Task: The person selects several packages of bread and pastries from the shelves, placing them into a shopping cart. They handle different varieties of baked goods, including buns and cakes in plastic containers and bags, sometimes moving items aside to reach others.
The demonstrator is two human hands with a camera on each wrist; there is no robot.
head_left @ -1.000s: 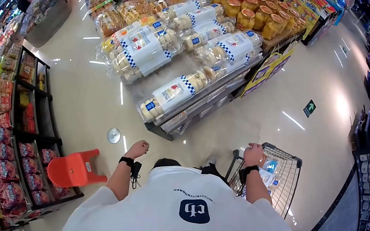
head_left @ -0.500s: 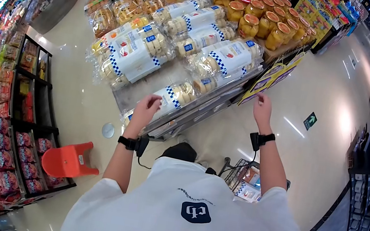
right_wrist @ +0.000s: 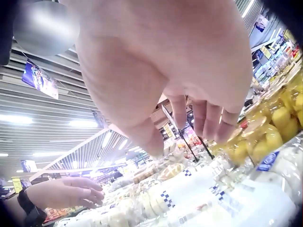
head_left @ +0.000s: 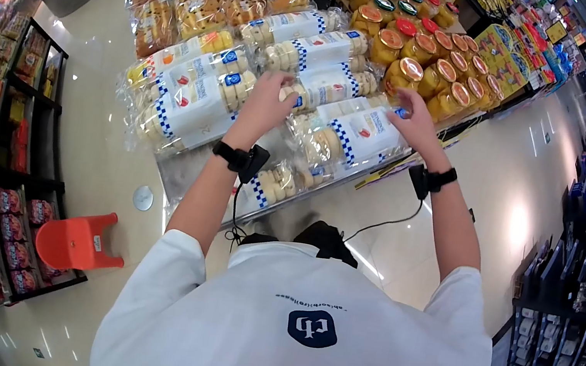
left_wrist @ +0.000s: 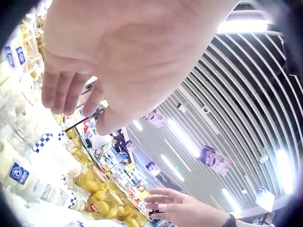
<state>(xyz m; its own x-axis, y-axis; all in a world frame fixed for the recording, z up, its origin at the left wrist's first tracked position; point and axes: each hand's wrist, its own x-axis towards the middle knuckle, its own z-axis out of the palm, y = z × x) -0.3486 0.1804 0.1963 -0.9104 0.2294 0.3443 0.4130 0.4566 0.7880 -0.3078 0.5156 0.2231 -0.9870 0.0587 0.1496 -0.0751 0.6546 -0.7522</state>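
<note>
My left hand point(head_left: 269, 107) is over the middle of the display, its fingers loosely bent with nothing between them. Below it lie clear bags of pale round buns point(head_left: 234, 94) with white, blue-checked paper bands. The right hand point(head_left: 417, 124) is at the far right end of another bun pack point(head_left: 364, 134), close to the glass jars point(head_left: 406, 74) of yellow fruit. In the right wrist view, the right hand's fingers point(right_wrist: 210, 120) are spread from the thumb above the packs. Both hands hold nothing and face each other across the packs.
Bagged brown pastries point(head_left: 198, 9) fill the far left of the display. A red stool point(head_left: 75, 242) stands on the floor at left, beside a dark shelf point(head_left: 19, 158) of red bags. Dark shelving point(head_left: 575, 272) lines the right side.
Both hands have risen from low near the body, the right one from the shopping cart, and reached forward over the bun packs. The display is now nearer, and the cart is out of sight.
</note>
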